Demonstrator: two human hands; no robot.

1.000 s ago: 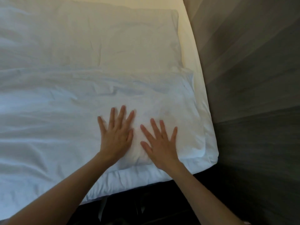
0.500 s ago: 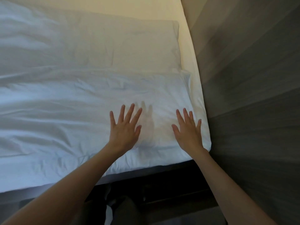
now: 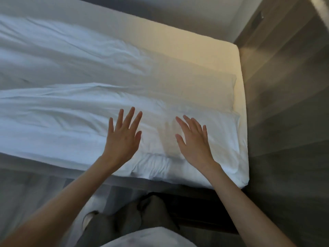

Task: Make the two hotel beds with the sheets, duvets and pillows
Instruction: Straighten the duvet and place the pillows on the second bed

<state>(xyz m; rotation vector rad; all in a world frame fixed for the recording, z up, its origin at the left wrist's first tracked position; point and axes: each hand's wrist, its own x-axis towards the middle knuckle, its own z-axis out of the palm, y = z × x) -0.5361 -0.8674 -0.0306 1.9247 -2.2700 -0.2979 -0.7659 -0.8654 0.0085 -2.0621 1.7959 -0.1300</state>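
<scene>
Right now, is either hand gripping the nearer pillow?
No, the left hand and right hand both show straight, spread fingers over the nearer pillow, curled around nothing.

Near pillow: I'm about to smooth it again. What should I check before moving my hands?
1. Hands free: ok. The left hand and right hand are open with fingers spread and hold nothing.
2. Hands touching the near pillow: cannot tell. Both are over it, but contact is not clear.
3. Near pillow smooth: not ok. Creases bunch along its front edge between the wrists.
4. Far pillow lying flat behind the near one: ok.
5. Both pillows fully on the bed: ok. The near pillow's corner sits close to the bed's wall-side edge.
</scene>
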